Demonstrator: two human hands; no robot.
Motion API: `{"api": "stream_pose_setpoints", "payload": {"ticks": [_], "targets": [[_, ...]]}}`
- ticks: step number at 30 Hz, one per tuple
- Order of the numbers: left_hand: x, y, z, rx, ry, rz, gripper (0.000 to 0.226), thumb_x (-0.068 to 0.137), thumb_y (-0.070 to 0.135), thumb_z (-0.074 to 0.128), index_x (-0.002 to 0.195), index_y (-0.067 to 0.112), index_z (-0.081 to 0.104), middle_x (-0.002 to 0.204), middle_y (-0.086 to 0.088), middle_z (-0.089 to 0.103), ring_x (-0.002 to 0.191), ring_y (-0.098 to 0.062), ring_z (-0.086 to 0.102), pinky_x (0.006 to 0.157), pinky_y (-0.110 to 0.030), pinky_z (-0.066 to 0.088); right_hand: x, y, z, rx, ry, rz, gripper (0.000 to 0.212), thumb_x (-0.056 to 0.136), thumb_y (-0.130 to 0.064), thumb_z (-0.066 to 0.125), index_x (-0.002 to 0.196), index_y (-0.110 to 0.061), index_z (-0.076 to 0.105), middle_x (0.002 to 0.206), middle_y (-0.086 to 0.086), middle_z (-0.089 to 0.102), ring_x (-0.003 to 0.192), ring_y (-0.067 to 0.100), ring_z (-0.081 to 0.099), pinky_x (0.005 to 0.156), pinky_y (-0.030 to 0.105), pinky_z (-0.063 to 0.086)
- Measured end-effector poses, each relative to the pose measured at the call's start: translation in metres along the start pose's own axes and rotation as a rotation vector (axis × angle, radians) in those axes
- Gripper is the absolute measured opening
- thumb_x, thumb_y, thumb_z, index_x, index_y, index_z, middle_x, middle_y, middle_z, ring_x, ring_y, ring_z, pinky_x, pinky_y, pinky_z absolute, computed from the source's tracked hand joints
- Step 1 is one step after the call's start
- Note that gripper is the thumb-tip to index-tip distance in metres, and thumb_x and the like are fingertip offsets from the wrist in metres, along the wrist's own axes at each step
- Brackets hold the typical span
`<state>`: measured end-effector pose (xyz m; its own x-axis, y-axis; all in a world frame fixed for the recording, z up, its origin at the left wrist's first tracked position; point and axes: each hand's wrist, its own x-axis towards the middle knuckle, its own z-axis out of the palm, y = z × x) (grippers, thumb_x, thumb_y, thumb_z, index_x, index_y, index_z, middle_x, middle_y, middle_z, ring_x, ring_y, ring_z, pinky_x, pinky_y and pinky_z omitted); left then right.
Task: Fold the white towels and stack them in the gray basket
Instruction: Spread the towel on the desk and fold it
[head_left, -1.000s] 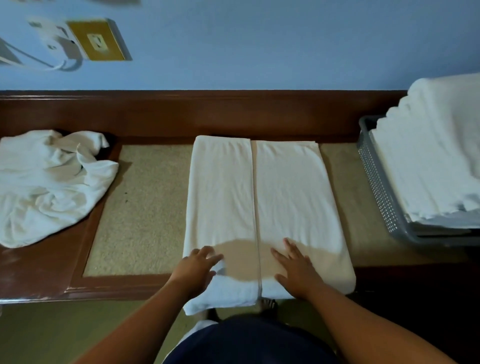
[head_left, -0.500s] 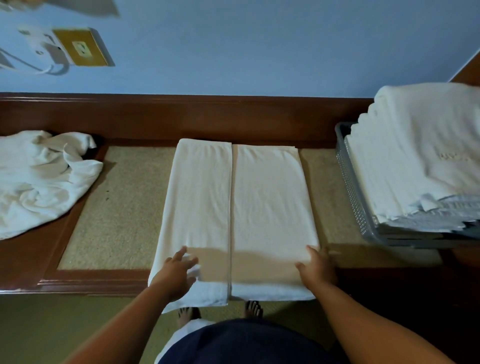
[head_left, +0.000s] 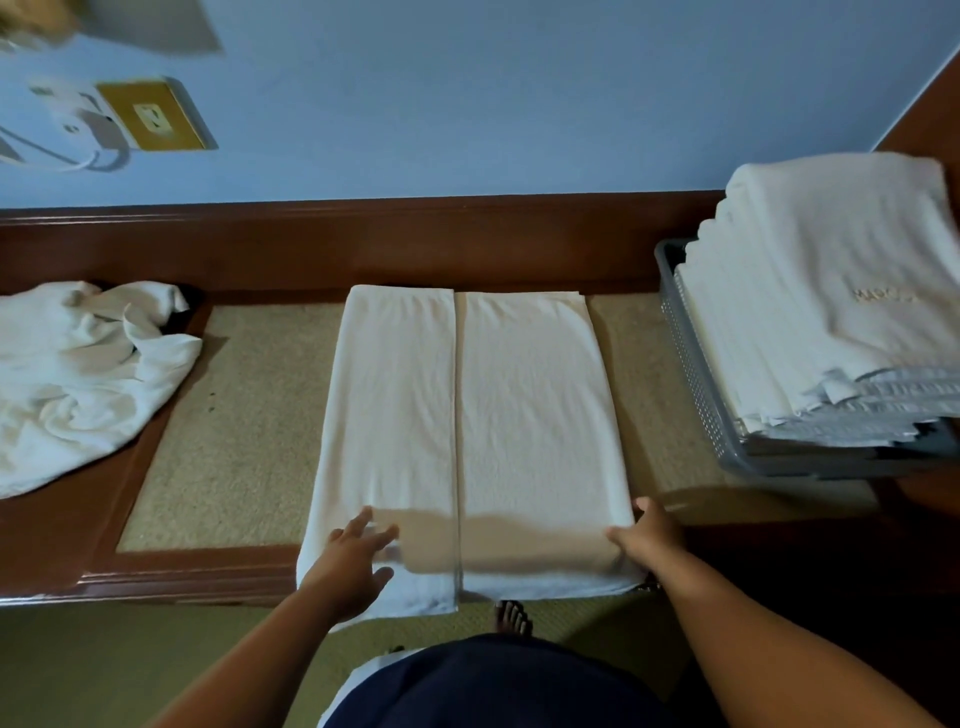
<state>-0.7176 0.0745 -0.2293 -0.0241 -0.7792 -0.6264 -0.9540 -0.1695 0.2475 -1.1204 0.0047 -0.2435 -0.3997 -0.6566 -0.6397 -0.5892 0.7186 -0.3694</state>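
Blue wall backs a dark wooden bench whose top holds an inset woven tan mat.

On the left hand the fingers are straight and spread. They lie flat on the near left part of a white towel, close to the bench's front edge. The right hand sits at the towel's right border near its front right corner. One digit lies on top of the cloth and the rest are against the border. Whether they pinch it or only press on it cannot be told.

The towel lies across the middle of the bench. Its long sides are folded inward, so two flaps meet along a line running from back to front. Its near end hangs over the front edge, and its far end reaches the raised back rail.

At the bench's left end sits a crumpled towel heap, well apart from the flat one. At the right end stands the gray basket with a perforated wall. It holds a stack of folded towels that rises above its rim.

High on the wall at the left is a brass outlet plate with a white plug beside it. Below the front edge a bare foot shows on the olive floor.
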Motion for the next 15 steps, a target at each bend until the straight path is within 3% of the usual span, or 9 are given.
{"api": "stream_pose_setpoints", "payload": {"ticks": [3,7,10,12,15], "targets": [[0.0,-0.007,-0.002,0.006,-0.019,0.025,0.062,0.099,0.045,0.057,0.155,0.046,0.03,0.17,0.0,0.0,0.155,-0.027,0.015,0.126,-0.042,0.018,-0.01,0.0,0.008,-0.026,0.0,0.017,0.074,0.082,-0.025,0.081,0.145,-0.009,0.045,0.14,0.017,0.054,0.126,0.035,0.052,0.099,0.038,0.048],[-0.004,-0.016,-0.007,0.012,-0.06,0.069,0.06,0.1,0.044,0.056,0.154,0.046,0.03,0.17,0.003,-0.004,0.155,-0.026,0.013,0.125,-0.041,0.015,-0.023,-0.002,0.017,-0.07,-0.011,0.025,0.053,0.089,-0.028,0.075,0.131,-0.005,0.054,0.134,0.018,0.053,0.121,0.033,0.052,0.082,0.03,0.043],[-0.006,-0.021,-0.011,-0.009,-0.073,0.101,0.058,0.101,0.042,0.056,0.154,0.045,0.032,0.17,0.005,-0.005,0.155,-0.025,0.012,0.126,-0.041,0.013,-0.032,0.001,0.023,-0.067,0.062,0.01,0.053,0.086,-0.034,0.077,0.125,-0.003,0.06,0.131,0.02,0.054,0.118,0.036,0.053,0.089,0.033,0.047],[-0.007,-0.021,-0.01,-0.026,-0.071,0.104,0.057,0.101,0.042,0.056,0.153,0.047,0.032,0.17,0.008,-0.004,0.155,-0.025,0.012,0.124,-0.042,0.02,-0.038,0.007,0.026,-0.084,0.124,-0.011,0.056,0.082,-0.039,0.078,0.12,-0.001,0.063,0.125,0.02,0.057,0.114,0.038,0.056,0.091,0.038,0.048],[-0.011,-0.022,-0.011,0.008,-0.073,0.103,0.059,0.1,0.045,0.055,0.153,0.049,0.03,0.169,0.011,-0.005,0.155,-0.025,0.014,0.12,-0.047,0.031,-0.044,0.016,0.032,0.016,0.164,-0.051,0.048,0.079,-0.036,0.082,0.108,-0.001,0.066,0.11,0.019,0.067,0.1,0.038,0.064,0.079,0.037,0.05]]}}
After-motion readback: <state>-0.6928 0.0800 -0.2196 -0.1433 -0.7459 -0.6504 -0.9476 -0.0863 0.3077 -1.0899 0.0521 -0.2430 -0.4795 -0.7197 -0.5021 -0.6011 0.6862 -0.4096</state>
